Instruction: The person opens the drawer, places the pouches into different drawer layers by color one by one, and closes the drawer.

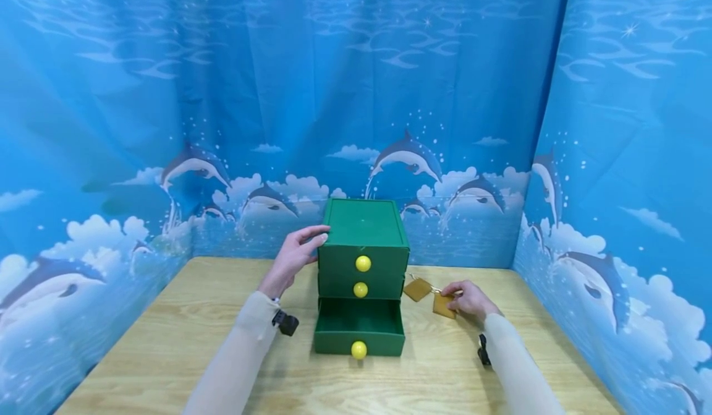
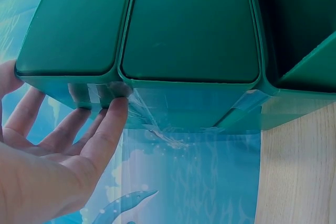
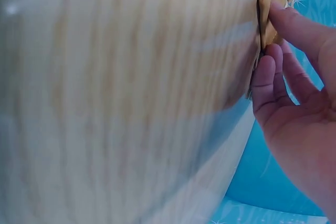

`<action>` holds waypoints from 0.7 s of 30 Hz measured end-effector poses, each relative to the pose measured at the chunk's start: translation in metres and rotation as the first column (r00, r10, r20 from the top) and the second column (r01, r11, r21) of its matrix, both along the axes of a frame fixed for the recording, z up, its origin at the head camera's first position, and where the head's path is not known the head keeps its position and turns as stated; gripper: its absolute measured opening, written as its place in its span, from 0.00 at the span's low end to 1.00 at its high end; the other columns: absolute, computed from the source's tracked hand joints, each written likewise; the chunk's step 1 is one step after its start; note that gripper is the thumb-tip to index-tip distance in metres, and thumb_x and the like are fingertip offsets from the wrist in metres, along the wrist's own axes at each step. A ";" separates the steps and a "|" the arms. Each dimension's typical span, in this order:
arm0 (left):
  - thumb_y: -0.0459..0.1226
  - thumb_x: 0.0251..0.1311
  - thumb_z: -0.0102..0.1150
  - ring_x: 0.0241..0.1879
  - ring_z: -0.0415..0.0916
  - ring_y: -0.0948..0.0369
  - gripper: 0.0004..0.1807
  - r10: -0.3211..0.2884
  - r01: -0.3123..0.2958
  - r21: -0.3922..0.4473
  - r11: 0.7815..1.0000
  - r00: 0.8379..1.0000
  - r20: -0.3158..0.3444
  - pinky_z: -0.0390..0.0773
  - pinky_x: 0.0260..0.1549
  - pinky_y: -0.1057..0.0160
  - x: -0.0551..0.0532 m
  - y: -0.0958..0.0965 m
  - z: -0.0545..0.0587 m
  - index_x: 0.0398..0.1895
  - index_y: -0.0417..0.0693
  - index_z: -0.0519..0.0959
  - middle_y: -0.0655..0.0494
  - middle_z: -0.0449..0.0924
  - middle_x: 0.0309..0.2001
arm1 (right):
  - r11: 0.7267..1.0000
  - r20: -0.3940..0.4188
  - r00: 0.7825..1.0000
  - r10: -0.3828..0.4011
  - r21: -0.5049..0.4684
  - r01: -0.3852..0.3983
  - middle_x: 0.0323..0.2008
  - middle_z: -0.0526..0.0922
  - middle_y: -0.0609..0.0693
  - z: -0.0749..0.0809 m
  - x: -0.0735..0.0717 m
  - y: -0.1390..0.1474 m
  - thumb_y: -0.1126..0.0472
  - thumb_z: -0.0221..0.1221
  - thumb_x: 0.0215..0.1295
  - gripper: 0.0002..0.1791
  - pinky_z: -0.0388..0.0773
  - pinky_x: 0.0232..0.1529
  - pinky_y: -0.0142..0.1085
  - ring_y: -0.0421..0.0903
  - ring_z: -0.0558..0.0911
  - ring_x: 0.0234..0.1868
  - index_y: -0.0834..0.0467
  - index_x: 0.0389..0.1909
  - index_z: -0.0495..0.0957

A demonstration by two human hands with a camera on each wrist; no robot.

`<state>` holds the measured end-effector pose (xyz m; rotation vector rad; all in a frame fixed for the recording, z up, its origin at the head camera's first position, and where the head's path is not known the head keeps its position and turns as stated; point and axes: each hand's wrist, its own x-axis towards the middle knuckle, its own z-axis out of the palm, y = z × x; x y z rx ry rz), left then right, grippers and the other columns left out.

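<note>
A green cabinet point(image 1: 364, 223) with yellow ball knobs stands on the table, its lowest drawer point(image 1: 334, 343) pulled out and the two upper ones closed. My left hand point(image 1: 295, 257) rests on the cabinet's upper left side, fingertips pressing the side wall and thumb at the edge in the left wrist view. On the right, my right hand point(image 1: 470, 297) pinches a flat tan square piece point(image 1: 442, 307), leather-like, between thumb and fingers. Another tan square piece point(image 1: 417, 289) lies beside it near the cabinet, with small metal links by both.
The light wooden table point(image 1: 222, 316) carries the cabinet at its middle. Blue dolphin-print curtains point(image 1: 278, 124) close off the back and sides. The pulled-out drawer juts toward me between my forearms. Clear tape point(image 2: 249, 98) runs along the cabinet's side.
</note>
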<state>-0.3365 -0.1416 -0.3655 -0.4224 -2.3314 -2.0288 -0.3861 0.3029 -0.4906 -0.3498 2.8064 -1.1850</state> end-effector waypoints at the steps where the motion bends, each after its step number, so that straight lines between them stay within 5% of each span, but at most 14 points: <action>1: 0.48 0.71 0.53 0.71 0.60 0.49 0.23 0.001 -0.001 -0.001 1.000 1.000 0.001 0.69 0.65 0.42 0.000 0.000 0.000 0.66 0.56 0.73 0.52 0.64 0.71 | 1.000 0.002 1.000 0.004 0.006 -0.004 0.47 0.83 0.62 0.000 0.000 0.000 0.76 0.66 0.50 0.17 0.80 0.48 0.42 0.52 0.80 0.45 0.65 0.43 0.83; 6: 0.49 0.71 0.53 0.71 0.60 0.49 0.23 0.005 -0.005 -0.006 1.000 1.000 0.006 0.69 0.65 0.42 0.000 0.000 0.000 0.66 0.56 0.73 0.52 0.64 0.71 | 1.000 -0.007 1.000 0.015 0.010 -0.015 0.39 0.84 0.57 0.000 0.002 0.000 0.77 0.65 0.51 0.13 0.75 0.41 0.35 0.47 0.78 0.39 0.65 0.39 0.83; 14: 0.45 0.73 0.51 0.72 0.58 0.48 0.23 -0.011 0.010 0.001 1.000 0.999 0.044 0.67 0.66 0.41 0.000 0.000 0.001 0.69 0.52 0.70 0.49 0.61 0.73 | 0.990 -0.045 0.989 0.138 -0.009 -0.138 0.32 0.83 0.57 0.001 0.007 0.006 0.76 0.64 0.52 0.08 0.75 0.36 0.28 0.42 0.77 0.34 0.69 0.35 0.81; 21: 0.42 0.74 0.49 0.72 0.59 0.46 0.23 -0.015 0.016 -0.019 1.000 0.999 0.041 0.68 0.65 0.41 0.020 0.003 0.022 0.69 0.47 0.69 0.47 0.60 0.73 | 0.977 0.001 0.979 0.202 -0.075 -0.201 0.39 0.85 0.63 0.008 0.011 0.013 0.73 0.63 0.59 0.13 0.80 0.39 0.28 0.42 0.81 0.38 0.74 0.45 0.78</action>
